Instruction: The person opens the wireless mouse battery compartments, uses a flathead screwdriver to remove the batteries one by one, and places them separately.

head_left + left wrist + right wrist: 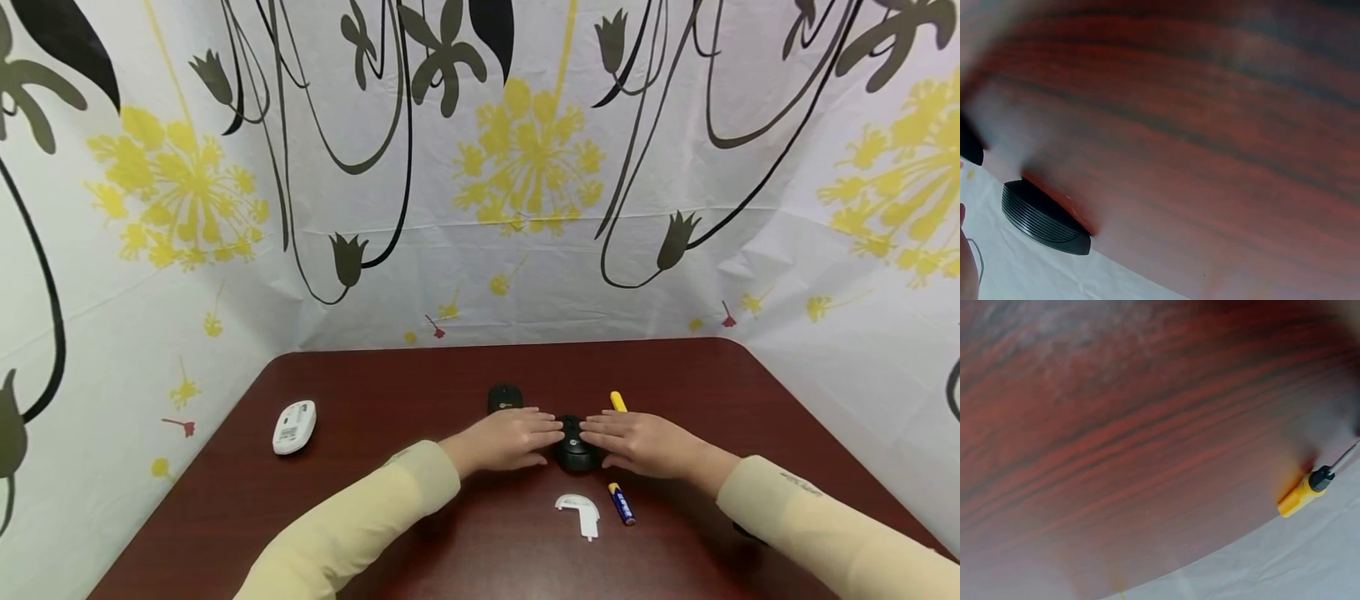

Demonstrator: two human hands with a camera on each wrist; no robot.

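Observation:
A black computer mouse [576, 457] lies on the dark red-brown table [465, 550]. From its left side my left hand [504, 438] reaches in, palm down and fingers straight, with the fingertips at the mouse's edge. My right hand [647, 443] lies opposite in the same way, its fingertips at the right edge. Whether either hand bears on the mouse cannot be told. Behind the left hand sits a second black mouse [505, 397], partly covered. The left wrist view shows a black body with a ridged side [1047, 222].
A white mouse [295, 427] lies underside up at the left. Nearer to me are a curved white plastic cover [581, 508] and a blue battery [622, 504]. Beyond the right hand is a screwdriver [1300, 497] with a yellow handle. Patterned cloth [420, 292] surrounds the table.

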